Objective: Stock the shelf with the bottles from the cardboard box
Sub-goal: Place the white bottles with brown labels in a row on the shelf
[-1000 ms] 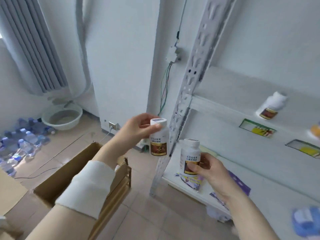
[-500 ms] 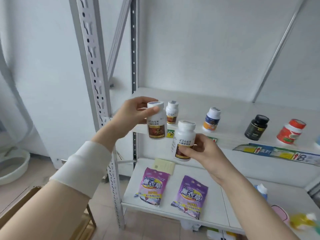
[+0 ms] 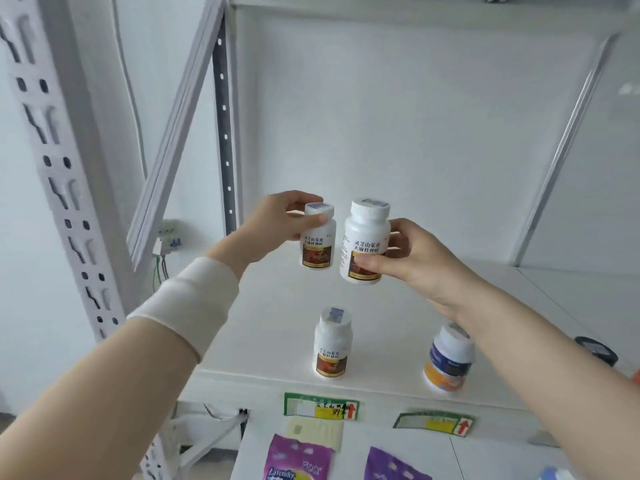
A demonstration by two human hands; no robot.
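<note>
My left hand [image 3: 277, 220] grips a white bottle [image 3: 318, 247] with a brown label by its cap and upper side. My right hand [image 3: 408, 254] grips a second, identical white bottle [image 3: 363, 240] around its body. Both bottles hang upright, side by side, in the air above the back part of the white shelf [image 3: 398, 292]. A third matching bottle [image 3: 331, 344] stands on that shelf near its front edge, below my hands. The cardboard box is out of view.
A white bottle with a blue and orange label [image 3: 448, 362] stands right of the third one, and a dark cap [image 3: 595, 349] shows at the far right. Price tags [image 3: 320, 405] line the shelf's front edge. Purple pouches [image 3: 298, 459] lie on the lower shelf. A perforated upright [image 3: 62, 174] stands at left.
My view has tilted up and closer to the shelf. Both hands have lifted their bottles higher and further in over the shelf, above the standing bottle.
</note>
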